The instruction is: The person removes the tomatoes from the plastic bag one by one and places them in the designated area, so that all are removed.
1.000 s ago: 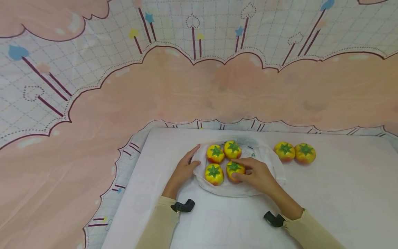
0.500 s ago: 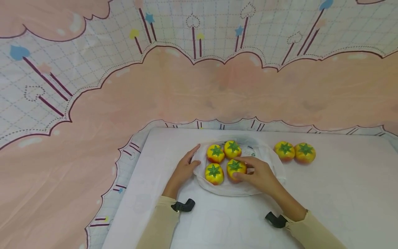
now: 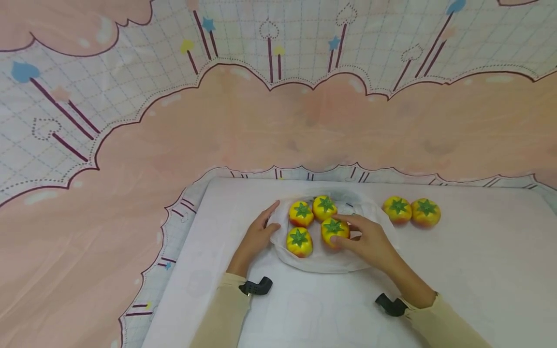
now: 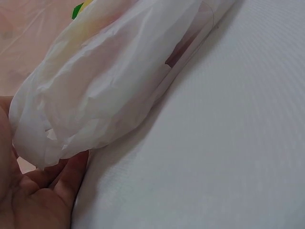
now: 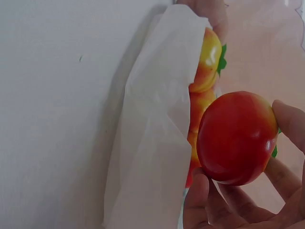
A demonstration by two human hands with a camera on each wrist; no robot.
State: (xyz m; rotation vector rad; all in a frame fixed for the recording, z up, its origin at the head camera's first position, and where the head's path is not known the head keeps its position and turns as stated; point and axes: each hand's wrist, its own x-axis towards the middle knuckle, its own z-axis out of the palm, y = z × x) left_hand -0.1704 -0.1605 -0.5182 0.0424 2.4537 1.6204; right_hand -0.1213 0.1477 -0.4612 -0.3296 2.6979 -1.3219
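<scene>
My right hand [image 3: 365,241] holds a glossy red-and-yellow toy tomato [image 5: 236,138] with a green star-shaped top, thumb and fingers around its sides. In the head view this tomato [image 3: 334,232] is over the white plastic bag [image 3: 319,261]. Three similar tomatoes sit in the bag's opening: one at front left [image 3: 299,242], two behind, a left tomato [image 3: 300,214] and a right tomato [image 3: 324,208]. At the bag's left edge, my left hand [image 3: 256,238] grips the plastic, its fingers [image 4: 71,176] partly hidden behind the bag in the left wrist view.
Two more tomatoes, a left one [image 3: 397,210] and a right one [image 3: 426,212], stand side by side right of the bag on the white table [image 3: 470,270]. A patterned cloth [image 3: 304,130] hangs behind the table. Each wrist wears a black camera mount [image 3: 256,286].
The held tomato has moved slightly up and to the right with my right hand, away from the front-left tomato. My left hand and the other tomatoes stay where they were.
</scene>
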